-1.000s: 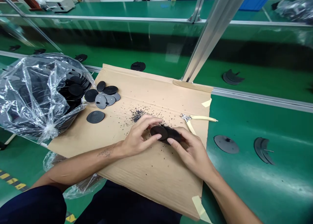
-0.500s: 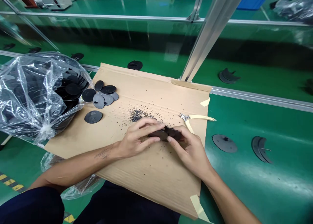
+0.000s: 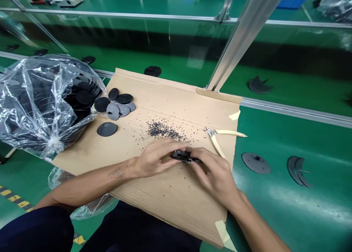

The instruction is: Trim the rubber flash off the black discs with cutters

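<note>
Both my hands hold a dark plastic part (image 3: 182, 155) low over the cardboard sheet (image 3: 165, 211). My left hand (image 3: 158, 154) grips its left end between thumb and fingers. At the other end, my right hand (image 3: 213, 171) pinches it the same way. The fingers cover much of the part, so I cannot tell whether it is one piece or two. Just beyond the hands lies a scatter of small black bits (image 3: 162, 130). Side cutters with cream handles (image 3: 229, 132) rest to the right of them, jaws apart.
At left a clear plastic bag (image 3: 52, 109) bulges with dark oval discs. Several loose discs (image 3: 107, 129) lie beside it on the cardboard. More dark parts, such as a disc (image 3: 255, 163) and a curved piece (image 3: 297, 170), sit on the green surface. A metal post (image 3: 242, 43) stands behind the cardboard.
The dark part has been turned in my fingers, so its thin, uneven edge faces me instead of its flat face. Both hands remain on it.
</note>
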Available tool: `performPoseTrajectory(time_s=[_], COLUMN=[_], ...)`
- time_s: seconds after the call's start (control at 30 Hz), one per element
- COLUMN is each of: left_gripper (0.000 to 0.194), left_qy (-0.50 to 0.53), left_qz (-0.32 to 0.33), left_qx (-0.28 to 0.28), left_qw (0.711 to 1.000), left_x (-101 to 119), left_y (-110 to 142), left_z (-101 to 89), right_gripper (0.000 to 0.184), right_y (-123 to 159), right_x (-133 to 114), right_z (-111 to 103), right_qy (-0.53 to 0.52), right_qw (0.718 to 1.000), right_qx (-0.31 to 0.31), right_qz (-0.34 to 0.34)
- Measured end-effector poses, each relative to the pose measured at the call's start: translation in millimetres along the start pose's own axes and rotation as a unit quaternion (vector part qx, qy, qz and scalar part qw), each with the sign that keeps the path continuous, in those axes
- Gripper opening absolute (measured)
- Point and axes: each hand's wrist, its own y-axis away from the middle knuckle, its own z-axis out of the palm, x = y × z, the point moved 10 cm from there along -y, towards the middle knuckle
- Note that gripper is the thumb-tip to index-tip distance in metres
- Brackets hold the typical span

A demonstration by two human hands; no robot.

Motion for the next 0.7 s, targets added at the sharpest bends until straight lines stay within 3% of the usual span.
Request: performPoseTrajectory(time_s=[0.17,0.33,0.7], left_gripper=[0.040,0.035,0.018], left_qy=[0.031,0.054,0.051], left_qz=[-0.016,0.015,0.009], left_qx=[-0.009,-0.016,-0.032], left_qw=[0.999,0.998,0.998], left_x=[-5,1,4], left_y=[-1,-4,-4], left_z=[-1.0,-0.1,4.2], right_gripper=[0.021,0.024,0.016], right_y=[3,6,5], right_x=[-12,-10,-22], right_z=[-3,6,11], right_qy=[-0.001,-0.001,0.162], right_qw=[0.997,0.997,0.977], right_qx=[0.023,0.006,0.012], right_qz=[-0.076,-0.074,-0.135])
